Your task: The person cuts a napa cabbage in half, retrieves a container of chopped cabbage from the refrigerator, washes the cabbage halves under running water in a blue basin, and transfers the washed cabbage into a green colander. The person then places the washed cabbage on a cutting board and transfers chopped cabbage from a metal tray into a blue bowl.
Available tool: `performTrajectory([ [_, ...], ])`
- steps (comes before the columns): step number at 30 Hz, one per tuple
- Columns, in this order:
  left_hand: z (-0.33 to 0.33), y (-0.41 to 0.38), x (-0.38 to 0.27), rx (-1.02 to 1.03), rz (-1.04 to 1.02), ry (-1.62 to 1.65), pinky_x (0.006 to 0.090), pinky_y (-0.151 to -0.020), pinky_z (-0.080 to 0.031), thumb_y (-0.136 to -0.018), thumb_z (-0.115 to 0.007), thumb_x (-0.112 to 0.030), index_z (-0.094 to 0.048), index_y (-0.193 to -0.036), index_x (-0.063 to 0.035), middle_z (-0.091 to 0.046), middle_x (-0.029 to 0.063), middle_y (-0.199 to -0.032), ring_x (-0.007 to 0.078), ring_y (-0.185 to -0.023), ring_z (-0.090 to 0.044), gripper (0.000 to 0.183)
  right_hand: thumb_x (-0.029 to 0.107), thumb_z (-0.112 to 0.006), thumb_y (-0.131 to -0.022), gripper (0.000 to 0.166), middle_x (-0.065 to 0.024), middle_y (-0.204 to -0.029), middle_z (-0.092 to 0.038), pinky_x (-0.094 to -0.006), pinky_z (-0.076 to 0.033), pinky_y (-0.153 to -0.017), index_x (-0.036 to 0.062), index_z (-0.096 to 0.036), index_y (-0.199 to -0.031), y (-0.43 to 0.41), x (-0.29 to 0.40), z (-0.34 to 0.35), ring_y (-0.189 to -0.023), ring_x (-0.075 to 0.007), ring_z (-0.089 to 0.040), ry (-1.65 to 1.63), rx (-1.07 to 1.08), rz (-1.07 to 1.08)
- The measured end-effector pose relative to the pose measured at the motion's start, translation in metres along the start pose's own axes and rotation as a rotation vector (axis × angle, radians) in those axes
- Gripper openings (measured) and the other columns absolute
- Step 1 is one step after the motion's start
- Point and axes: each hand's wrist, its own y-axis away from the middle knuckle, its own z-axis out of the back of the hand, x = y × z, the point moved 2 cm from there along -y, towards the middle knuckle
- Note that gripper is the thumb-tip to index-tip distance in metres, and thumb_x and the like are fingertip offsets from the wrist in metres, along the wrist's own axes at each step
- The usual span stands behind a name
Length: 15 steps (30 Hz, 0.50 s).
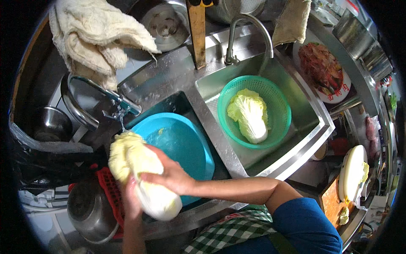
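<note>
Both hands hold a napa cabbage point(158, 197), tilted, its leafy top beneath the running stream from the left tap point(127, 106). My left hand point(131, 197) grips its lower left side. My right hand point(171, 174) lies across its upper right side, the thumb over the pale stalks. Behind the cabbage, a blue plastic basin point(207, 158) stands in the left sink bowl with water and a small leaf piece in it. Another napa cabbage point(250, 117) lies in a green plastic colander point(287, 122) in the right bowl.
Water also runs from the right curved tap point(269, 47). A wooden post point(197, 35) rises behind the sink. Cream cloths point(95, 38) hang at the upper left. A plate of reddish food point(320, 68) stands right of the sink. Steel bowl point(92, 209) and red basket point(109, 190) are at lower left.
</note>
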Motion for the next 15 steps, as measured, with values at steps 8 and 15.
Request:
performTrajectory([
  [8, 0.072, -0.001, 0.072, -0.114, 0.660, -0.022, 0.0357, -0.080, -0.044, -0.084, -0.046, -0.038, -0.048, -0.113, -0.0057, -0.055, 0.0082, -0.105, 0.0215, -0.092, -0.054, 0.044, 0.038, -0.057, -0.077, 0.060, -0.0133, -0.104, -0.051, -0.0355, -0.045, -0.079, 0.0010, -0.037, -0.120, 0.015, -0.092, -0.013, -0.098, -0.0208, -0.050, -0.663, 0.112, -0.579],
  [15, -0.019, 0.014, -0.074, -0.097, -0.003, -0.284, 0.0319, -0.080, -0.045, -0.086, -0.043, -0.037, -0.035, -0.124, -0.0002, -0.049, 0.0146, -0.112, 0.0217, -0.097, -0.054, 0.053, 0.042, -0.063, -0.074, 0.083, -0.0188, -0.116, -0.043, -0.0311, -0.037, -0.091, -0.0036, -0.020, -0.129, -0.010, 0.049, -0.015, -0.110, -0.0253, -0.042, -0.237, 0.061, -0.099],
])
